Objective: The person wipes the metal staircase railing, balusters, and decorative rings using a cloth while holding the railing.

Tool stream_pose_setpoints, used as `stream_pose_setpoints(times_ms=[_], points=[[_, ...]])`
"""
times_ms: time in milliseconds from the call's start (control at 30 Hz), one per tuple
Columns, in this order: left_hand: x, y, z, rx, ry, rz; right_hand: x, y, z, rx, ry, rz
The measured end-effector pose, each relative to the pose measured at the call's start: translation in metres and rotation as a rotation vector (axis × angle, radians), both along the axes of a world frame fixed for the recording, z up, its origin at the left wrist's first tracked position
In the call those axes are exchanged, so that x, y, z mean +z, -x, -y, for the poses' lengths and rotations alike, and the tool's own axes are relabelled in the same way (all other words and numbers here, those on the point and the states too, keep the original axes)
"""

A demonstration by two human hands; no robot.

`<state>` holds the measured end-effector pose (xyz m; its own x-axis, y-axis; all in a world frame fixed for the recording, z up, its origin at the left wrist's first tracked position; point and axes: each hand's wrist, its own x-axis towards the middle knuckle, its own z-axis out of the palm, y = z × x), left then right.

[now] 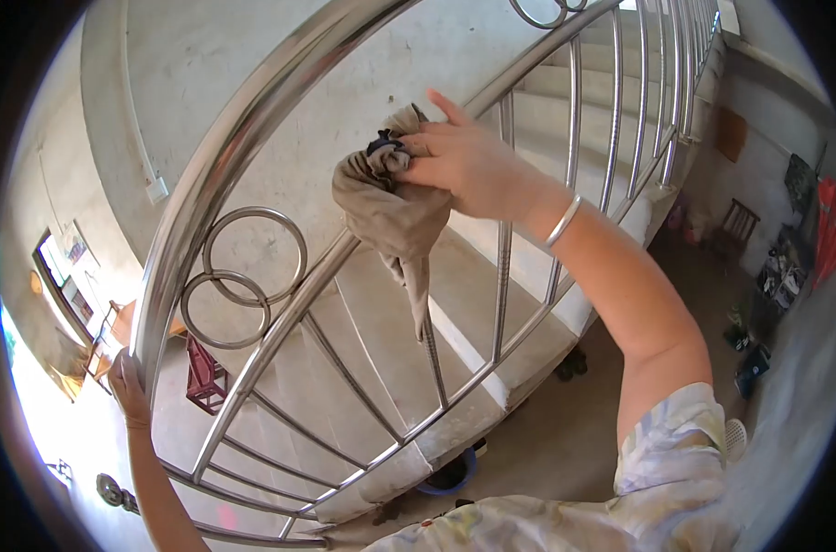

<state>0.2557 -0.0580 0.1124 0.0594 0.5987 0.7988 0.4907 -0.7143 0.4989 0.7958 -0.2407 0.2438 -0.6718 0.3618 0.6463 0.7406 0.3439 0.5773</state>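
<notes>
My right hand (464, 161) presses a bunched grey-brown cloth (395, 212) onto the middle rail (330, 262) of a shiny metal stair railing. The cloth drapes over this rail, and one end hangs down in front of the upright bars. A dark bit shows at the top of the bunch, near my fingertips. One finger points up, away from the cloth. At the lower left, my left hand (130, 388) wraps round the thick curved handrail (206, 147). Two joined metal rings (257, 230) sit between the handrail and the middle rail.
Concrete steps (491, 276) climb behind the railing to the upper right. A dark red stool (206, 373) stands on the floor at left. Below the stairs is a blue basin (459, 478). A wooden chair (735, 225) and assorted items stand along the right side.
</notes>
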Motion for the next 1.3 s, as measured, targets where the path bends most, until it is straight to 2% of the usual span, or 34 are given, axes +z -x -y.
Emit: stream_pose_setpoints(times_ms=[67,133,200,233,267,300,400,433,500,567,600,667,833,967,1300], points=[[0.002,0.009,0.0,0.015,0.087,-0.026,0.008,-0.015,-0.005,-0.013,-0.046,0.021],[-0.005,0.019,-0.009,0.158,-0.019,-0.091,0.017,-0.032,-0.006,-0.021,-0.089,0.049],[-0.016,0.035,-0.022,0.213,-0.009,-0.067,0.03,-0.049,0.002,-0.189,-0.112,0.042],[-0.016,0.036,-0.023,0.212,-0.04,-0.07,0.036,-0.064,0.006,-0.183,-0.106,0.047],[-0.015,0.037,-0.025,0.21,-0.072,-0.071,0.043,-0.079,0.012,-0.185,-0.209,0.009],[-0.005,0.021,-0.009,0.111,-0.041,-0.041,0.047,-0.087,0.012,-0.186,-0.312,-0.03],[-0.001,0.011,-0.001,0.068,0.001,0.034,0.038,-0.072,0.005,-0.147,-0.386,-0.081],[0.0,0.007,0.0,0.133,-0.101,-0.032,0.029,-0.057,0.002,-0.206,-0.334,-0.152],[0.005,-0.001,0.007,0.122,-0.109,-0.039,0.012,-0.025,-0.008,-0.249,-0.329,-0.068],[0.002,0.01,-0.002,0.073,-0.064,-0.033,-0.008,0.017,-0.02,-0.257,-0.113,-0.033],[0.003,0.008,-0.001,0.063,-0.072,-0.034,-0.014,0.027,-0.021,-0.267,-0.121,-0.035],[0.001,-0.002,0.002,0.054,-0.068,0.029,-0.016,0.035,-0.02,-0.135,-0.124,-0.081],[0.006,-0.019,0.016,0.053,-0.115,-0.015,0.008,0.001,-0.003,-0.238,-0.057,-0.019],[0.005,-0.014,0.011,0.005,-0.099,-0.052,0.035,-0.054,0.018,-0.42,-0.386,-0.111],[0.007,-0.018,0.013,-0.009,-0.026,-0.035,0.067,-0.097,0.045,-0.34,-0.288,-0.282]])
